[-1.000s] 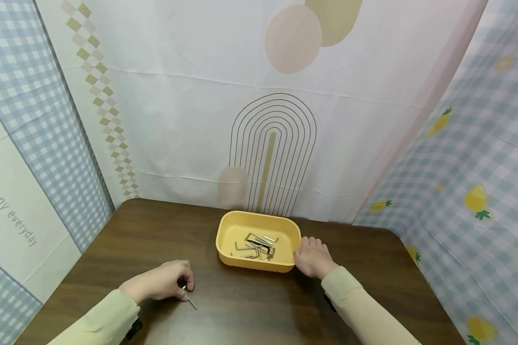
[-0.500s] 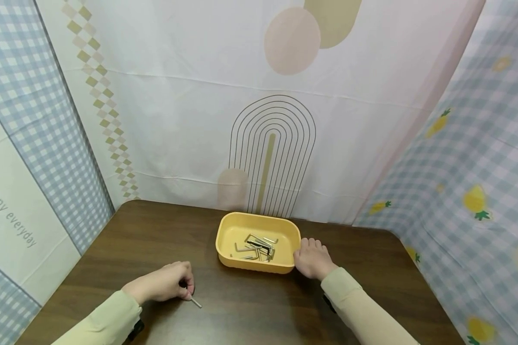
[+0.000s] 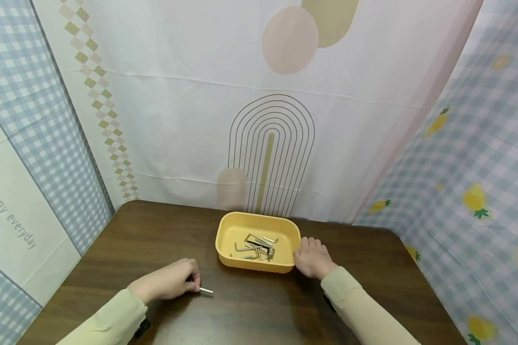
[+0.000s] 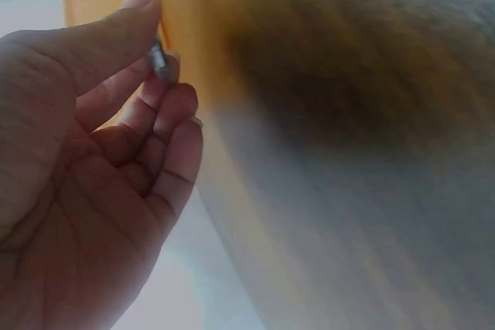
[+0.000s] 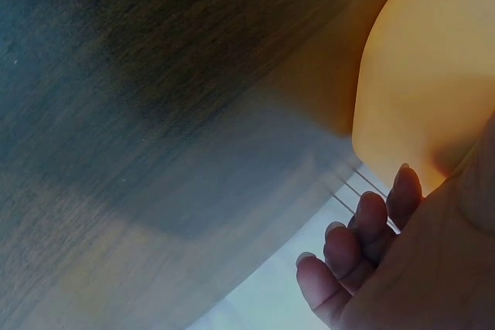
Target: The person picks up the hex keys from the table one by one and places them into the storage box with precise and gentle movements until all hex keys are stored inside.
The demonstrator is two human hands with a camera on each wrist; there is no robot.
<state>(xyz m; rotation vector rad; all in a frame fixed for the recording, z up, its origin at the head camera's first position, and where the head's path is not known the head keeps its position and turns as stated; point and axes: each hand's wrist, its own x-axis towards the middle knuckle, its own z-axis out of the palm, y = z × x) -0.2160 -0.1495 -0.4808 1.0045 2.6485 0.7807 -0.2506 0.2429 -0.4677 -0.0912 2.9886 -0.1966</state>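
Observation:
In the head view my left hand (image 3: 172, 280) pinches a silver hex key (image 3: 206, 290) between thumb and fingertips, left of and nearer than the yellow bin (image 3: 259, 267). The left wrist view shows the key's metal shaft (image 4: 158, 61) between thumb and index finger; part of it is covered by the thumb. Several silver hex keys (image 3: 246, 248) and a black one (image 3: 259, 245) lie loosely piled in the bin. Against the bin's right end rests my right hand (image 3: 314, 258). In the right wrist view its fingers (image 5: 321, 287) hang loosely bent and its thumb is hidden.
The dark wooden table (image 3: 250, 316) has rounded far corners. A patterned white cloth (image 3: 177, 124) hangs behind its far edge, close to the bin. Checked cloths (image 3: 492, 158) hang at both sides.
My left hand has moved slightly right toward the bin, and the hex key in it has turned from slanting down to nearly level. The right hand and the bin have stayed put.

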